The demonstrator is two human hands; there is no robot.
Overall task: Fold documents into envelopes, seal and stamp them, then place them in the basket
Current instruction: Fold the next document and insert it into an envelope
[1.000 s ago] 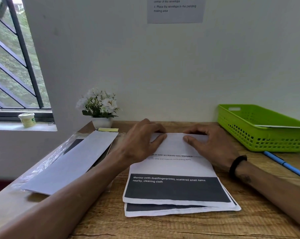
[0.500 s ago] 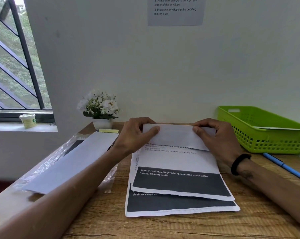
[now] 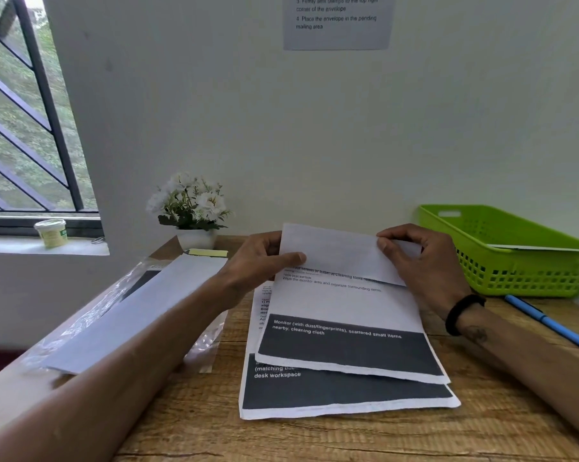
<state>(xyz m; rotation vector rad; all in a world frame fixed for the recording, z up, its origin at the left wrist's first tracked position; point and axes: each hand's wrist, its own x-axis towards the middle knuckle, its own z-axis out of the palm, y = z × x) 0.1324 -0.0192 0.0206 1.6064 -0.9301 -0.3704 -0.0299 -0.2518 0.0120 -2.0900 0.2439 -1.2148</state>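
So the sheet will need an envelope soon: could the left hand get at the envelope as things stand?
Probably yes, once it lets go: the left hand now pinches the sheet, but the envelope lies uncovered just beside that forearm, nothing between.

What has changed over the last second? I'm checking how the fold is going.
The top document has come up at its far end: a second ago both hands pressed the folded flap flat, now the left hand and right hand pinch the flap's ends and lift it. The sheet underneath, envelope and basket stayed put.
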